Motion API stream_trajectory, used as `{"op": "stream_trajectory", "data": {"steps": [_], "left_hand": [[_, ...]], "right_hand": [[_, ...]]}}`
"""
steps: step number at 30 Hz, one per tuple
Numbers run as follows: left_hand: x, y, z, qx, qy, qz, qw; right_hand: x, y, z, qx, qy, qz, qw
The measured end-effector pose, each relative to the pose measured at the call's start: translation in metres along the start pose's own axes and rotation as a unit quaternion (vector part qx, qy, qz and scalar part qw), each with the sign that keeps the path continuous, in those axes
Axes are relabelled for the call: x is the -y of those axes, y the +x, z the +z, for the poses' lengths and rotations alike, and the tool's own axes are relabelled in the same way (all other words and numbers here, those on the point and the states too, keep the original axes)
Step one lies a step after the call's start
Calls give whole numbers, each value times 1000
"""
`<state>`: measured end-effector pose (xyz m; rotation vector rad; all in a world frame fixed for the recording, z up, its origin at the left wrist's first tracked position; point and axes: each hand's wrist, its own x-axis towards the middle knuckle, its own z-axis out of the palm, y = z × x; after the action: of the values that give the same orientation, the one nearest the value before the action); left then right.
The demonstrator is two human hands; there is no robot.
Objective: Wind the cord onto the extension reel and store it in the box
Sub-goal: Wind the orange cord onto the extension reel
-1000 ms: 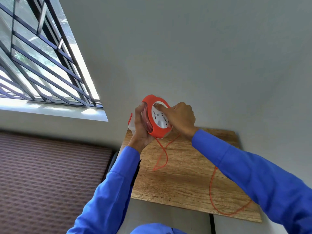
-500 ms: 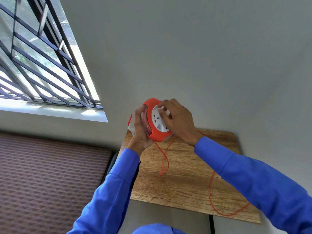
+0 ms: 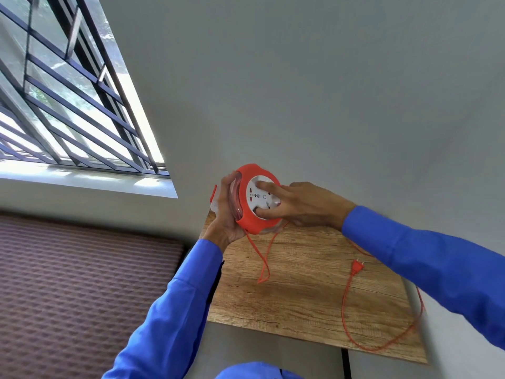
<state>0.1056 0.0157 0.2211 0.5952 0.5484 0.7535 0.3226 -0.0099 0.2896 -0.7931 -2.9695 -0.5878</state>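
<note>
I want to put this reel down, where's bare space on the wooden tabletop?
Bare wood lies between the hanging cord loop and the orange plug, and along the wooden tabletop's near left edge. The right side is crowded by the loose orange cord.

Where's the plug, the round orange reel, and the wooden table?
plug (image 3: 357, 267), head view, on its orange body.
reel (image 3: 243, 212), head view, on its orange rim.
table (image 3: 300, 296), head view, on bare wood.

The person is wearing a bright blue long-sleeved top, sleeves running right down to both wrists and bunching up a bit along the forearms. The left hand (image 3: 224, 212) and right hand (image 3: 306, 206) are going bare, no gloves.
</note>
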Motion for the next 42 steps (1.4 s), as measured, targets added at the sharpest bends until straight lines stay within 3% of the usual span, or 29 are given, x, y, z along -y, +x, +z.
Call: {"op": "stream_trajectory", "data": {"steps": [7,11,14,16,18,20,24,28,31,34,37,39,42], "left_hand": [[5,-1,4,62,-3,-37,997],[4,0,5,41,8,-20,999],[1,4,5,17,13,8,1000],[-2,5,7,22,-6,36,999],[-3,8,8,24,-35,58,997],[-2,11,8,17,-44,75,996],[0,15,15,6,8,127,992],[-5,19,18,-17,57,152,987],[-5,22,13,-5,53,151,987],[-5,21,7,-33,1,142,989],[-7,20,2,-46,-13,140,989],[-6,19,-2,-41,-24,130,990],[-3,18,-6,-43,-27,99,994]], "right_hand": [[-18,3,-9,22,-102,-81,991],[-13,8,-4,-43,-7,27,999],[-8,16,5,-77,109,178,975],[-2,24,5,-83,271,334,899],[6,37,4,-115,431,459,769],[9,51,7,-142,463,536,691],[5,60,8,-104,460,632,615],[4,62,13,-94,492,627,596],[8,65,11,-113,483,606,621],[15,61,11,-157,345,547,746],[19,48,10,-170,255,363,880],[15,37,12,-130,211,258,934],[5,22,12,-74,165,188,965]]}}
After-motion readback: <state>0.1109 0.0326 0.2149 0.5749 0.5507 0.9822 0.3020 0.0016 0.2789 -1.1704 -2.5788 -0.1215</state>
